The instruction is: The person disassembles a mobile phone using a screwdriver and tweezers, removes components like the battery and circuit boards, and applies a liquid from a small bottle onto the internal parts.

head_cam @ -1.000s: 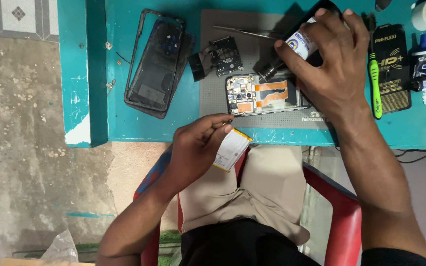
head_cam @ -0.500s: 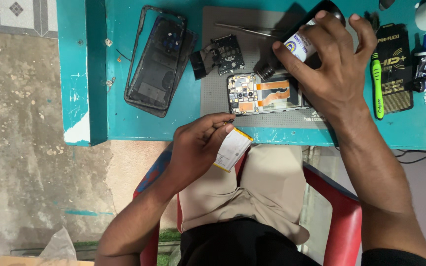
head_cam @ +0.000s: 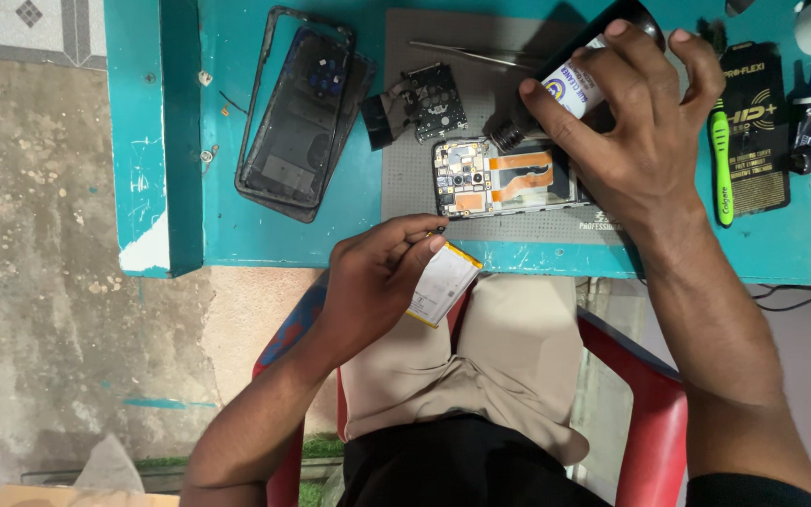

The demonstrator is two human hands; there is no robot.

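Black bottle tilted in right hand, nozzle over opened phone

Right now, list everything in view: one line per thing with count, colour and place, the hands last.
opened phone with bare circuit board: one, black with orange flex cable, on grey mat
grey work mat: one, on teal table
teal wooden table: one, top of view
clear phone back cover: one, dark, left of mat
small loose circuit board: one, black, mat's upper left
metal tweezers: one, silver, mat's top
green toothbrush: one, right of mat
flat white battery: one, yellow-edged, left hand
dark bottle with white label: one, right hand
red plastic chair: one, under person
left hand: holds battery
right hand: grips bottle
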